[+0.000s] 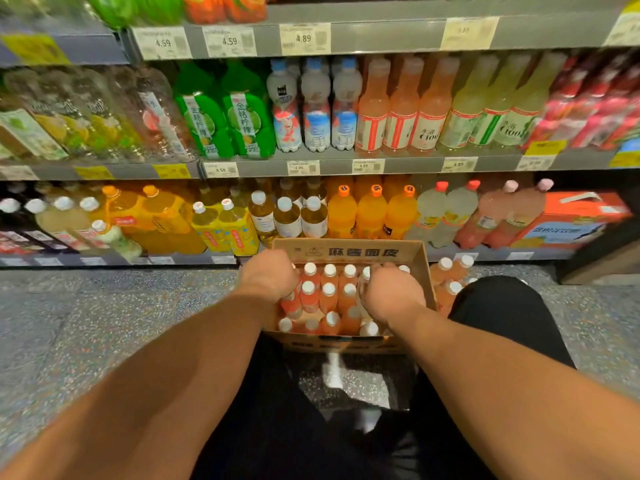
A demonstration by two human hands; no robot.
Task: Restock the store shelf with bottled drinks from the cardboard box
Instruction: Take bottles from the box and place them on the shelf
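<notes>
Store aisle, speckled grey stone floor (104, 323), left stretch bare between the person and the shelving. Grey metal shelf unit (398, 32) runs the full width, three tiers in view, price tags (304, 39) clipped along each front lip.

Left end, middle tier: clear and yellow-green bottles, blurred. Then green-labelled bottles (225, 112), pale bottles with blue caps (315, 105), pink-orange drinks (403, 105), pale yellow ones (485, 102), red packs at far right, blurred. Bottom tier, left to right: dark and pale bottles with white caps, big orange jugs (152, 216), yellow-labelled bottles, amber tea bottles (287, 216), orange soda (370, 213), pink bottles (498, 213), then an orange printed carton (581, 216).

Cardboard box (349, 252) sits on the floor just in front of the bottom tier, centre frame, top open, far wall upright and printed. Inside, packed rows of peach-coloured bottled drinks (329, 292) with white caps, upright. Just beside the box's right wall, a few loose matching bottles (450, 271) stand on the floor, close against the person's dark-trousered right knee (502, 306). Floor room is open to the left; right side is crowded by knee and bottles.

Left hand (266, 277) reaches into the box's left side, back of hand up, fingers curled down among the bottles; what exactly they grip is hidden. Right hand (391, 292) is in the box's right side, knuckles up, fingers curled under among the caps, grip likewise hidden. Both forearms extend straight forward, bare.
</notes>
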